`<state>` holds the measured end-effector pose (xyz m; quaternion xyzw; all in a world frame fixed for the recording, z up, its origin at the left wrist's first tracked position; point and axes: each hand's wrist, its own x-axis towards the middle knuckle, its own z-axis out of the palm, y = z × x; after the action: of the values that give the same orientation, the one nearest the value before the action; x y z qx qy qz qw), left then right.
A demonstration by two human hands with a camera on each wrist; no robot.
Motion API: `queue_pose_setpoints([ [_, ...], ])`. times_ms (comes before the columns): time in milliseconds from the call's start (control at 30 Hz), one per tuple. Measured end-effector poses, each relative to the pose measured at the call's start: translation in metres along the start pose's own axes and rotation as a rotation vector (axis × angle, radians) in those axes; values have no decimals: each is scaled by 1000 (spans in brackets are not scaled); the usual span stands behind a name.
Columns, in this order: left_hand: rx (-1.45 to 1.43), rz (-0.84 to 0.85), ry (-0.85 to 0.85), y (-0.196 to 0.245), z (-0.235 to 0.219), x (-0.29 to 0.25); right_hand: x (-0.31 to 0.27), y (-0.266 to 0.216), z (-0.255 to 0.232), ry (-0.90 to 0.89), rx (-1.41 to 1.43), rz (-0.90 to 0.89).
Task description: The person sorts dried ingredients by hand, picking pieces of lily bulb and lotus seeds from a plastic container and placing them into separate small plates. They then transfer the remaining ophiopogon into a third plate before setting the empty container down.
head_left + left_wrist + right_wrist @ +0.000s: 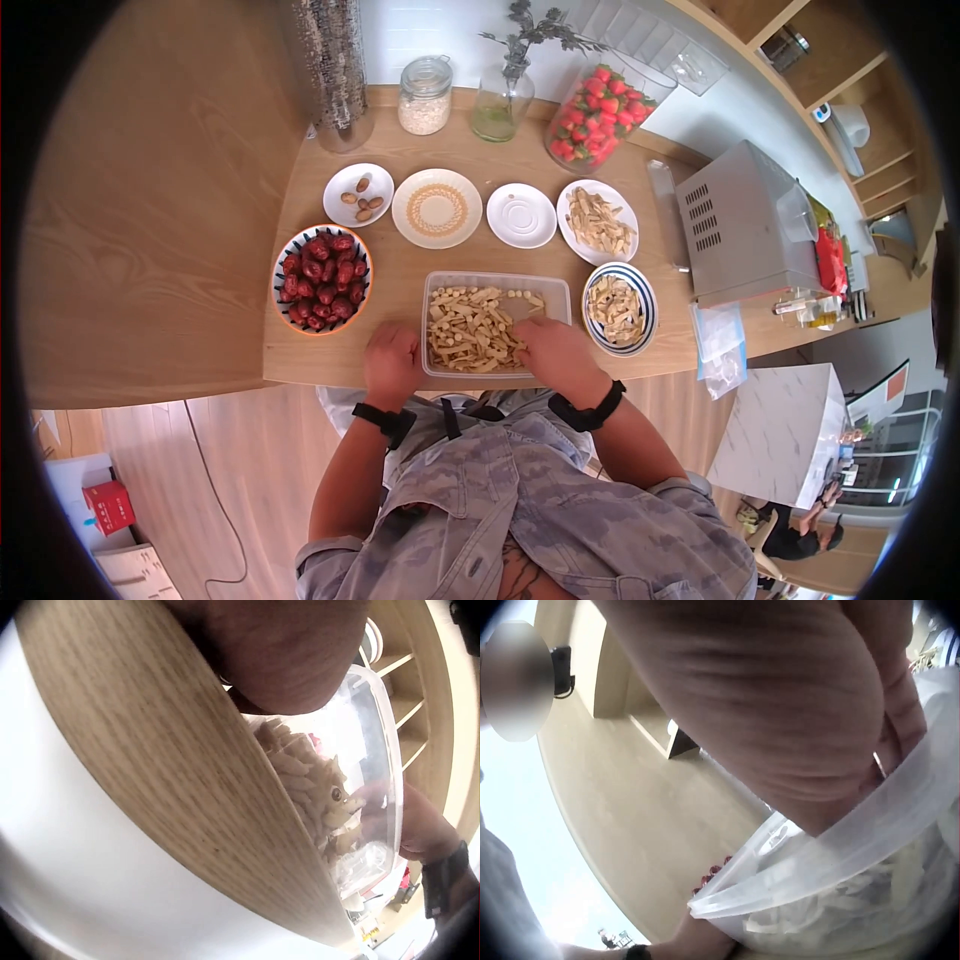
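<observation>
A clear plastic container (pixel 497 374) full of pale, cut dried root pieces (pixel 470 335) stands at the table's front edge. My right hand (pixel 560 355) reaches over its right wall, fingertips down among the pieces; I cannot tell whether they pinch one. In the right wrist view the palm's heel lies across the rim. My left hand (pixel 393 360) rests on the table beside the container's left wall, fingers loosely bent, holding nothing visible. To the right, more root pieces fill a blue-striped bowl (pixel 650 315) and a white plate (pixel 632 212).
A bowl of red dates (pixel 322 280) stands left, with a plate (pixel 340 178) of several brown nuts behind it. A patterned plate (pixel 440 207) and white saucer (pixel 521 215) sit behind the container. Glass jars (pixel 425 105), a strawberry-filled vase (pixel 600 115) and a grey appliance (pixel 745 225) stand farther back.
</observation>
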<state>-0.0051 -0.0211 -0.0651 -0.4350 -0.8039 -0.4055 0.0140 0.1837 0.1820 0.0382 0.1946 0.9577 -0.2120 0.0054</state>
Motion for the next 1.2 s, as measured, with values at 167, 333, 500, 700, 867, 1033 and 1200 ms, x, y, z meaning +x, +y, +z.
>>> queue_pose_setpoints([
  [167,-16,3,6,1,-1,1,12,-1,6,-71,-95,43],
  [333,-13,4,4,1,-2,2,20,14,24,-76,-149,63],
  [500,-14,3,7,2,-1,2,18,16,29,7,-74,76],
  [700,-14,1,-6,0,0,2,18,17,31,-39,-139,72],
  [867,-8,-7,7,4,-3,3,22,13,24,-109,-112,69],
  [1033,-11,-8,-8,3,-2,2,21,9,21,-96,-86,71],
  [1200,0,-12,-11,2,-3,2,22,16,31,-65,-106,40],
])
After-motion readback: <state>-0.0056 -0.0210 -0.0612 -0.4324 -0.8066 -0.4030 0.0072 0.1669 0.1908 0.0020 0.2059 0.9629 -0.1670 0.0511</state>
